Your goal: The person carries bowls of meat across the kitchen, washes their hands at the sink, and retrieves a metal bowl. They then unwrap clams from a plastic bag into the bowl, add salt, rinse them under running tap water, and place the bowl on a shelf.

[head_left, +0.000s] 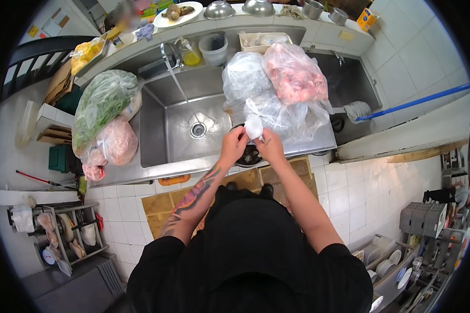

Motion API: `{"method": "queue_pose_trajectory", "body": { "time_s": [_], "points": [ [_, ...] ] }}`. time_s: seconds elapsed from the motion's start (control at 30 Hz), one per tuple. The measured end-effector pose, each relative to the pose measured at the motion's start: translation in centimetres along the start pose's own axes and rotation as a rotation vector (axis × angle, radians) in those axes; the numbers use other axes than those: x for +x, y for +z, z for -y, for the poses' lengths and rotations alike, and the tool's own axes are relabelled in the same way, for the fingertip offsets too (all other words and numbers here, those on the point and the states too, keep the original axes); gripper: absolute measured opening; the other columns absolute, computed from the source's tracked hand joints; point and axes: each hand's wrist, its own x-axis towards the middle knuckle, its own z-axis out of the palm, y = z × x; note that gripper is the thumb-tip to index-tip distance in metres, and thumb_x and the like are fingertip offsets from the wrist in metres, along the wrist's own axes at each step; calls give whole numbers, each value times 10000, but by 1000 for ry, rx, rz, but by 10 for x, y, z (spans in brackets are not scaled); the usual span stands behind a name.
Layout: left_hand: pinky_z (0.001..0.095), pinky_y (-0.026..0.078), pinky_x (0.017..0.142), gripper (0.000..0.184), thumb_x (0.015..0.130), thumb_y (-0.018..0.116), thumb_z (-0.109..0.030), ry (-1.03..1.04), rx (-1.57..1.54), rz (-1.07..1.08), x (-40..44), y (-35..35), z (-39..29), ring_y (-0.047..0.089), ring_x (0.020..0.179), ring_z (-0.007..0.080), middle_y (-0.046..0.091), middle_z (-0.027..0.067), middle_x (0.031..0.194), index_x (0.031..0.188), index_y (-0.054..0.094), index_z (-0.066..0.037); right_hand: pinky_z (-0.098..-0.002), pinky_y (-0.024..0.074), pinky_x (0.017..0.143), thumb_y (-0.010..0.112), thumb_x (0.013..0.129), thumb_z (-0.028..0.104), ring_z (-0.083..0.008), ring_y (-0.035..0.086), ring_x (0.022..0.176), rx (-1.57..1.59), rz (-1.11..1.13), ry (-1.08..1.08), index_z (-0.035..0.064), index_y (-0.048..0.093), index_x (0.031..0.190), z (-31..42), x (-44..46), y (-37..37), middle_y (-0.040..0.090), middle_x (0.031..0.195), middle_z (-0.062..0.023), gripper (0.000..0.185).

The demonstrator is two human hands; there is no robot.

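Note:
Both of my hands are at the twisted white neck (254, 127) of a clear plastic bag (284, 119) on the steel ledge right of the sink basin. My left hand (235, 145) is closed in a pinch at the left side of this neck. On the other side, my right hand (270, 147) grips the bunched plastic with its fingers closed. The bag's contents are hard to make out. Behind it lie a pale, clouded plastic bag (245, 75) and a bag of pinkish raw meat (296, 75) with dark lettering.
A steel sink basin (154, 122) with a tap (168, 52) is left of the bags. On the left counter are a bag of green leaves (105, 99) and a bag of pale pink meat (117, 142). A blue-handled mop (412, 101) leans at right.

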Motion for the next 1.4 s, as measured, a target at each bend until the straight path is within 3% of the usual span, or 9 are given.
{"method": "queue_pose_trajectory", "body": {
  "time_s": [0.13,0.2,0.3,0.47,0.67,0.87,1.0,1.17,1.4],
  "points": [
    [264,505,748,168,972,644,-113,-94,-367,130,1,-4,-1,610,863,77,684,37,967,1096,657,0,-344,515,705,689,879,189,-209,684,796,60,52,350,-46,669,1010,4,10,-13,678,841,-215,269],
    [264,512,804,224,973,647,-115,-54,-415,154,1,-12,-8,620,894,97,681,37,1018,1168,640,-4,-320,503,731,671,901,226,-164,662,794,23,104,461,-42,678,1020,9,16,-23,703,868,-172,293],
    [257,511,782,219,963,661,-112,-28,-335,85,4,-26,-9,631,912,103,686,36,1031,1161,666,-20,-312,499,707,695,904,250,-128,635,796,545,-51,481,-47,685,1044,4,22,-23,717,902,-64,328],
    [283,516,856,221,964,648,-126,-97,-446,-65,6,-45,17,642,999,121,690,66,1110,1164,671,-35,-292,504,799,725,888,192,-134,644,934,698,-121,500,-30,660,1139,19,25,-50,705,1054,-69,341],
    [579,310,1118,533,947,627,-317,231,383,119,-15,-26,-9,453,1368,361,522,145,1449,1401,527,-55,-384,571,870,674,847,4,-245,686,1023,1102,-516,505,-2,535,1314,-21,8,-53,663,1193,-116,487],
    [693,155,1144,678,944,588,-428,388,702,376,-15,-16,-37,208,1512,351,307,102,1614,1512,396,-111,-371,554,891,574,820,-56,-245,659,1061,1162,-485,598,-2,493,1384,-31,2,-64,624,1232,-130,572],
    [692,144,1152,650,927,636,-326,314,633,548,-20,-45,-30,225,1515,334,306,80,1621,1517,402,-185,-370,544,912,506,807,-77,-250,638,1111,1133,-356,405,31,433,1461,-4,45,-103,581,1313,-147,666],
    [708,174,1131,525,930,629,-260,139,379,349,-25,-38,-32,258,1506,310,357,21,1603,1436,518,-175,-362,552,890,502,793,-54,-247,672,1022,1107,-286,573,-25,548,1313,-52,99,-133,659,1169,-137,523],
    [795,116,1076,559,916,653,-317,67,710,397,-26,-7,-65,292,1495,272,357,15,1601,1445,507,-212,-374,564,845,504,773,-18,-246,680,974,1131,-445,334,-52,598,1181,-90,224,-163,674,1072,-137,420]
  ]
}}
